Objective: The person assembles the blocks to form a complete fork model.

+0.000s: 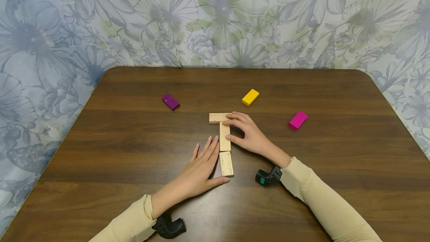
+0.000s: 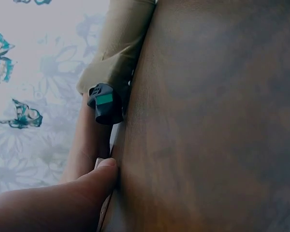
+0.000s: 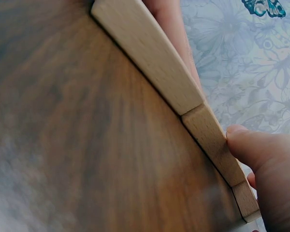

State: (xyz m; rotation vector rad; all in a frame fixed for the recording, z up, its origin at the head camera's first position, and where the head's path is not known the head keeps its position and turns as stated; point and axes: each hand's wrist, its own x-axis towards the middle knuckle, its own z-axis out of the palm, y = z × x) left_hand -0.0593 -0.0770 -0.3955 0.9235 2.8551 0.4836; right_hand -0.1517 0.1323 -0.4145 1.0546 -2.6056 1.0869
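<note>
Three plain wooden blocks lie on the brown table [image 1: 134, 148] in a T: a crosswise block [image 1: 216, 117], a middle block [image 1: 224, 139] and a near block [image 1: 226, 163] in line. My left hand [image 1: 201, 163] lies flat against their left side, fingers straight, thumb by the near block's end. My right hand [image 1: 246, 132] touches from the right: fingertips on the joint of the crosswise and middle blocks, thumb [image 3: 261, 159] pressing the middle block's [image 3: 210, 140] side. The left wrist view shows my left thumb [image 2: 99, 179] on the table beside a pale sliver of block.
A purple block [image 1: 170, 102] lies at the back left, a yellow block [image 1: 250, 97] behind the T, and a pink block [image 1: 297, 120] to the right. A flowered cloth [image 1: 215, 18] hangs behind and beside the table. Black wrist cameras [image 1: 267, 177] sit under both sleeves.
</note>
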